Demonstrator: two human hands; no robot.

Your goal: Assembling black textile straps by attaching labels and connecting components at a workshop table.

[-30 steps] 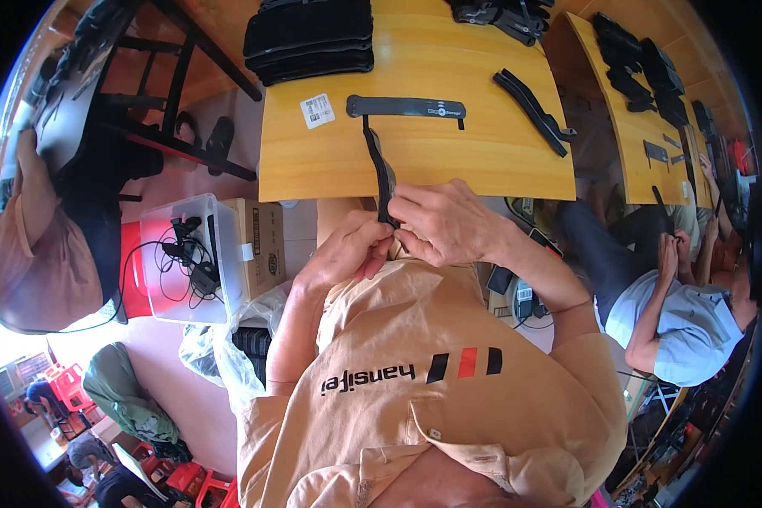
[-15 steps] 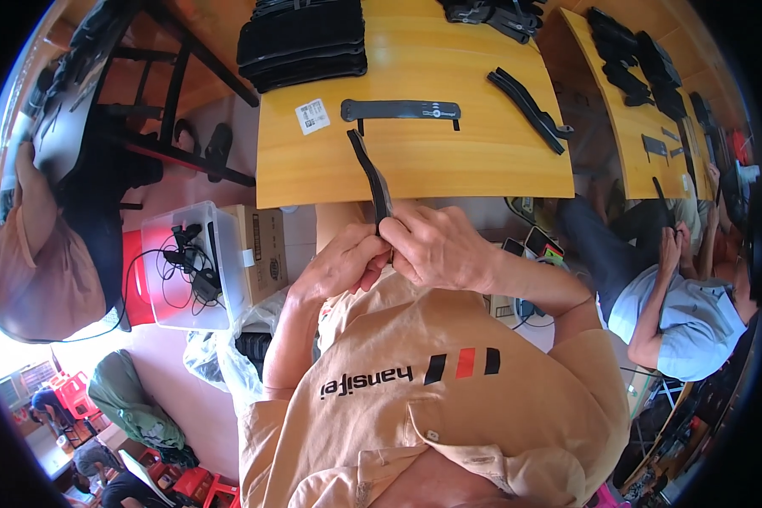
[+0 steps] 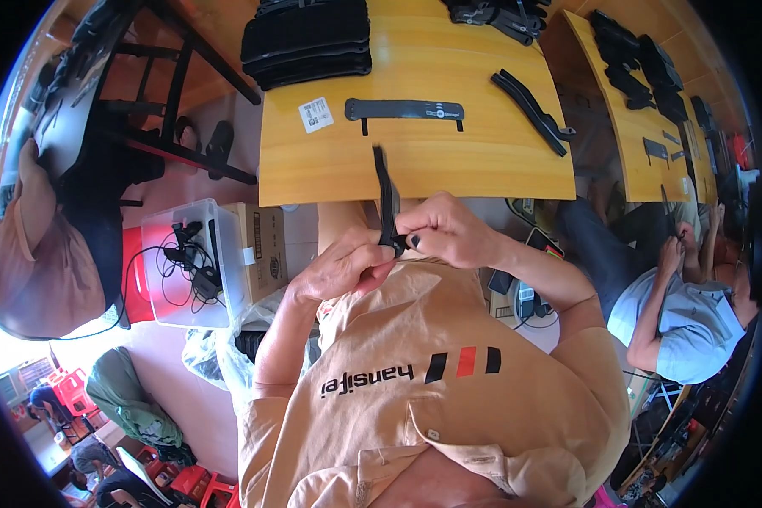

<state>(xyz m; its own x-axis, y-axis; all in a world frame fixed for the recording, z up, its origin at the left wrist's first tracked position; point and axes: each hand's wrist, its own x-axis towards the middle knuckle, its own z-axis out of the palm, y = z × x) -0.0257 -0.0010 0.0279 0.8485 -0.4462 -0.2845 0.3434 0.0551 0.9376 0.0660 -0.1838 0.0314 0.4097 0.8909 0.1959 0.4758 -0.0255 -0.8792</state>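
- Head view: the person's left hand [image 3: 347,264] is nearly closed, thumb and fingers pinching the lower end of a long narrow black strap [image 3: 385,190].
- The right hand [image 3: 449,235], fingers curled tight, grips near that end; a small black tip [image 3: 414,241] shows between its fingers.
- The strap's upper end overlaps the yellow wooden table [image 3: 483,173], where a flat dark-grey band [image 3: 398,109] lies.

left hand [image 3: 344,264] and right hand [image 3: 450,234] pinch close together
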